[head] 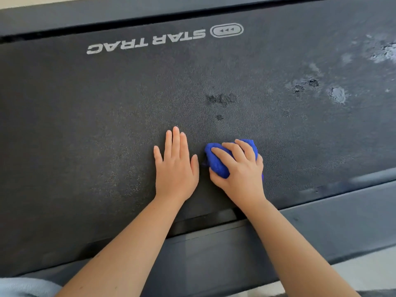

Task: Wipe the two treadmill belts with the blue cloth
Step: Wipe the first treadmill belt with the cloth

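A dark textured treadmill belt (107,103) fills most of the view, with a white STAR TRAC logo (147,42) printed upside down near its far edge. My right hand (242,168) is shut on a bunched blue cloth (218,161) and presses it onto the belt near the near edge. My left hand (175,166) lies flat on the belt just left of the cloth, fingers spread slightly, holding nothing. Only one belt is in view.
Whitish dusty patches (338,94) and dark damp spots (221,99) mark the belt to the right and beyond the cloth. A grey side rail (321,228) runs along the near edge and another (85,13) along the far edge. Light floor (368,273) shows at bottom right.
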